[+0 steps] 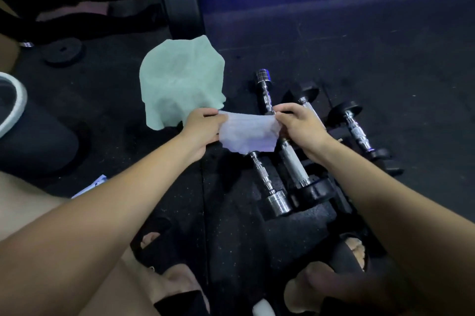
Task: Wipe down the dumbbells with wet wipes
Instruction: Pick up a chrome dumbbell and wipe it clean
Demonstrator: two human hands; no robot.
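Both hands pinch one wipe: left hand (203, 126) holds its left edge between thumb and curled fingers, right hand (298, 123) its right edge, and the wipe (248, 134) hangs spread between them in a loose sag. Neither hand touches metal.

Dumbbells lie on the dark floor (385, 46) right under and beyond the wipe. Chrome dumbbell (267, 161) runs from far, near the right thumb, down toward the feet; its mid-handle is hidden behind the wipe. Second dumbbell (295, 161), black heads with a pale handle, lies just beside it on the right, roughly parallel, passing under the right hand. Third dumbbell (357, 130) sits further right, apart from the pair.

Key relation: the wipe's stretched span crosses the chrome handle's long axis nearly at right angles, directly above it. Judged from this, lowering the wipe would drape it over that handle (which hand would then wrap it, I cannot say). Both hands look about equally near.

Green cloth (180, 79) lies off to the left, beyond the left hand. Wiping looks not yet begun.
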